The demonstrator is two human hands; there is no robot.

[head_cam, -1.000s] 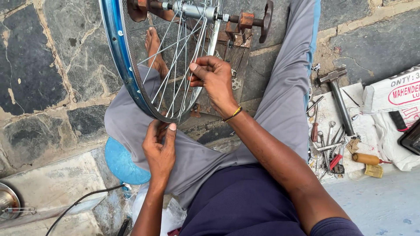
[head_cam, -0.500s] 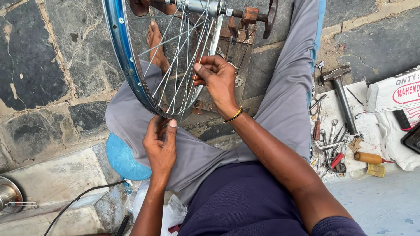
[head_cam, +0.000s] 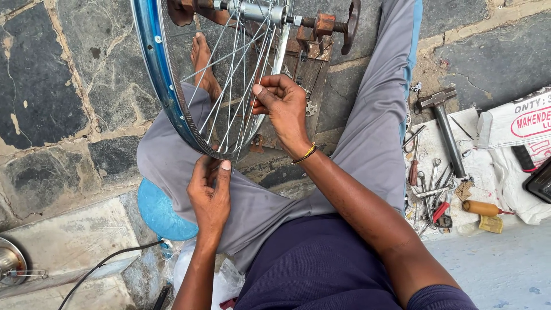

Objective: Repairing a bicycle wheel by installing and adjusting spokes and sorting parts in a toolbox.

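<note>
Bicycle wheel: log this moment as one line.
left hand: pinching bottom of blue rim | right hand: fingers on spokes | wheel: upright in rusty stand | hammer, small tools on cloth, person's right

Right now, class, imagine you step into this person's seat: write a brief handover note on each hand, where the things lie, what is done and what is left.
Left hand: fingers grip the bottom of the blue wheel rim.
Right hand: fingers pinch the spokes inside the wheel.
The wheel sits upright in a rusty stand between the legs.
Hammer, spanners and a screwdriver lie on the cloth to the right, untouched.
Done: spokes are laced in the rim. Left: cannot tell which spokes need work.
</note>
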